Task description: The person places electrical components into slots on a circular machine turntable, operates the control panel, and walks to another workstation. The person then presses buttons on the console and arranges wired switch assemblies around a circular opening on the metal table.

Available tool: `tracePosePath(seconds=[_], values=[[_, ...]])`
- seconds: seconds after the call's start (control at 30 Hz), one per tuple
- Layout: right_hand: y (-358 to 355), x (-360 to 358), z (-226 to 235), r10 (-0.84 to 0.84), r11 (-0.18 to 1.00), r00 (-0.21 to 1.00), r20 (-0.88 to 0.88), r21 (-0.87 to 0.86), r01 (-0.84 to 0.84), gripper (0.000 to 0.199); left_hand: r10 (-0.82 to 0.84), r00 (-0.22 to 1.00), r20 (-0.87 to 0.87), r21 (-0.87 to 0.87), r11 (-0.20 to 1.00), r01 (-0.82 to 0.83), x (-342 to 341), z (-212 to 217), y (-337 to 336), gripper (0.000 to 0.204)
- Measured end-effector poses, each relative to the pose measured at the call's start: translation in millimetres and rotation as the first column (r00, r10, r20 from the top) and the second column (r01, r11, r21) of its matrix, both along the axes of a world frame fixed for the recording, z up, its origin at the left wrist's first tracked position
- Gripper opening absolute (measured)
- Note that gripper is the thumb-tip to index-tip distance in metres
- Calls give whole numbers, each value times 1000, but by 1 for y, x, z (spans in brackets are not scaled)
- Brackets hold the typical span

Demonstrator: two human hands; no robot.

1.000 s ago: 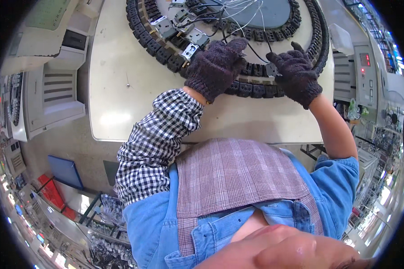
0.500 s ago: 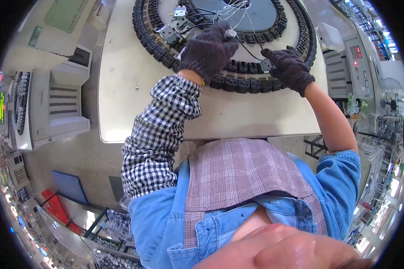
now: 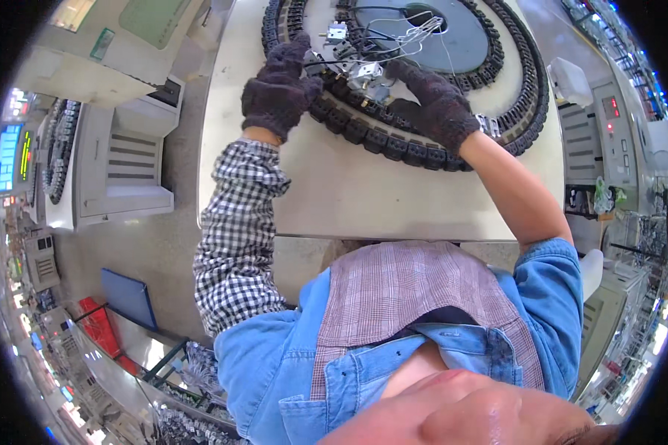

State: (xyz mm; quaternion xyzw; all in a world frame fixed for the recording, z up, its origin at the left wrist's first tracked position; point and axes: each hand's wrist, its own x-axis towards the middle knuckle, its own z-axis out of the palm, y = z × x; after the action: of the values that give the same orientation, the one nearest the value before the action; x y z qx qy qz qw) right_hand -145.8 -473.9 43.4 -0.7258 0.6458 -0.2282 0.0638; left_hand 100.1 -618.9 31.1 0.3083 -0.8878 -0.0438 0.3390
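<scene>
Silver boxy metal parts (image 3: 368, 71) lie left of the flat, round grey disc (image 3: 471, 48). In 2 dark knitted gloves (image 3: 267, 107), the right hand (image 3: 438, 107) is below-left of the disc, the left hand (image 3: 280, 87) farther left, thumbs and forefingers parted; whether they pinch, I cannot tell.

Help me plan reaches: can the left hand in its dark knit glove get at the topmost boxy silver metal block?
Probably yes: the left hand points up close beside the silver block, with nothing visible between them.
</scene>
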Motion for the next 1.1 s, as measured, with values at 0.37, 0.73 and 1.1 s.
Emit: tracePosePath(seconds=[0.37,0.73,1.1], values=[[-39,15,-5,-17,999,953,303,42,5,59,200,975,-95,774,630,-54,28,27,-10,52],[28,13,42,68,966,921,384,206,-157,65,-323,804,-499,666,450,595,-53,1,85,36],[52,-49,38,27,986,983,-182,165,4,36,-36,994,102,-105,993,47,-71,-27,31,46]])
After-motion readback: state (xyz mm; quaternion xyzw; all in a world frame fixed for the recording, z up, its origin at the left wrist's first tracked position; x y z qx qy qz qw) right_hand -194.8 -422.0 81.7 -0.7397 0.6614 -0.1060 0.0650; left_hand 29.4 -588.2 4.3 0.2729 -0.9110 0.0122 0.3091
